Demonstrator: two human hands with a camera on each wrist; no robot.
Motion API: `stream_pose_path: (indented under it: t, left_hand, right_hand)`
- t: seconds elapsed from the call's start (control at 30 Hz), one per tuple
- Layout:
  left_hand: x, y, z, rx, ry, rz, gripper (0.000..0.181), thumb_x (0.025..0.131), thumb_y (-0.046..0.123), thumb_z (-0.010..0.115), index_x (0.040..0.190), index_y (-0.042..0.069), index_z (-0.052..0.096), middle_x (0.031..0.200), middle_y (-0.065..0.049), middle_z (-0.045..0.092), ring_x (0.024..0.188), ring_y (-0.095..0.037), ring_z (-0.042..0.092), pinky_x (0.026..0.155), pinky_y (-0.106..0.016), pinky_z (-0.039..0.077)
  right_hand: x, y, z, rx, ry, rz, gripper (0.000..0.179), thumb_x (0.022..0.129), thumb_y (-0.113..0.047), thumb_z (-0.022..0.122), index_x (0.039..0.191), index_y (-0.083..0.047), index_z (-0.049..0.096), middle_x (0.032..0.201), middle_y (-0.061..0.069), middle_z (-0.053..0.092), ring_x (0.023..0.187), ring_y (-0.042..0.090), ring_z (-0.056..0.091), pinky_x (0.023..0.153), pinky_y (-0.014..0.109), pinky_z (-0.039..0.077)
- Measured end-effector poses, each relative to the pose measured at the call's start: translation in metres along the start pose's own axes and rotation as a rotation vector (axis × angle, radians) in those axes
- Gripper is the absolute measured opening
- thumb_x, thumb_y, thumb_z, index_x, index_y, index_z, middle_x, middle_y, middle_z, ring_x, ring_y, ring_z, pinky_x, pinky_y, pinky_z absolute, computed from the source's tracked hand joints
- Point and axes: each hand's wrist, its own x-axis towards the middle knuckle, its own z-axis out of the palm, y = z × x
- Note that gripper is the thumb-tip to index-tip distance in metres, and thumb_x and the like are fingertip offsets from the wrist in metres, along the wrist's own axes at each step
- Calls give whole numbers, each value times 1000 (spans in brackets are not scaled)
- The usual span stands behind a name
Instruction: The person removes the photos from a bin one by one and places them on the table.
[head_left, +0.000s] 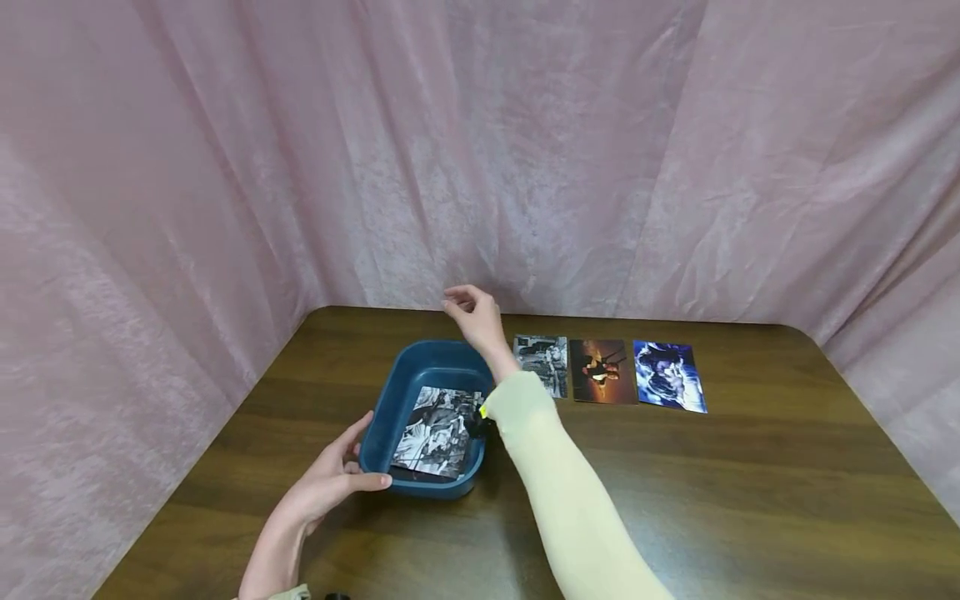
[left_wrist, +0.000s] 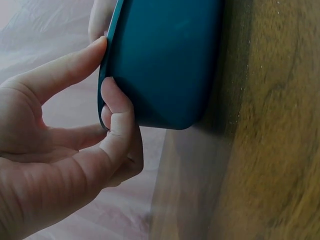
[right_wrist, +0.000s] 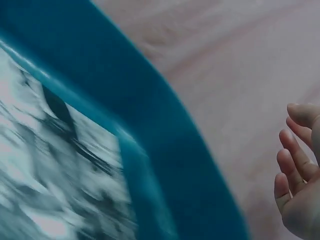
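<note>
A blue plastic bin (head_left: 450,354) stands at the left-centre of the table, with a black-and-white photo card (head_left: 435,433) lying inside. My left hand (head_left: 326,483) grips the bin's near-left corner, thumb on top of the rim and other fingers curled under it, as the left wrist view shows with the bin's side wall (left_wrist: 165,65). Past the bin's far-right corner, my right hand (head_left: 480,323) is raised with loosely bent fingers and nothing in it. In the right wrist view its fingers (right_wrist: 291,165) are apart from the bin, and the photo card looks blurred.
Three more picture cards lie in a row right of the bin: a grey one (head_left: 551,362), a dark orange one (head_left: 602,372) and a blue-and-white one (head_left: 669,376). A pink curtain (head_left: 570,167) hangs behind the wooden table (head_left: 750,475).
</note>
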Motion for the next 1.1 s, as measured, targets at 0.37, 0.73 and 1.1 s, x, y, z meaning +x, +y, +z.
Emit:
stream_pose_path:
  t: [0.37,0.73,1.1]
  left_hand:
    - [3,0,5,29,-8,-6,101,81,5,77,159,10,14,113,-17,40,89,-21,62,87,-36,49]
    - [2,-1,3,21,1,-12,102,80,5,78,159,11,14,112,-15,37,91,-20,62,87,-35,48]
    - [1,2,3,19,33,-44,100,79,7,80,158,16,20,114,-15,37,92,-23,63,91,-36,47]
  right_hand:
    - [-34,12,30,-113,-276,53,23,97,-25,63,117,-14,69,110,4,69,96,19,62,82,31,51]
    - [-45,9,23,-596,-694,209,48,84,-19,79,130,-17,65,136,7,60,126,25,56,100,40,49]
    - [-47,8,24,-619,-752,217,53,83,-4,77,129,-25,64,143,8,52,94,20,60,78,32,51]
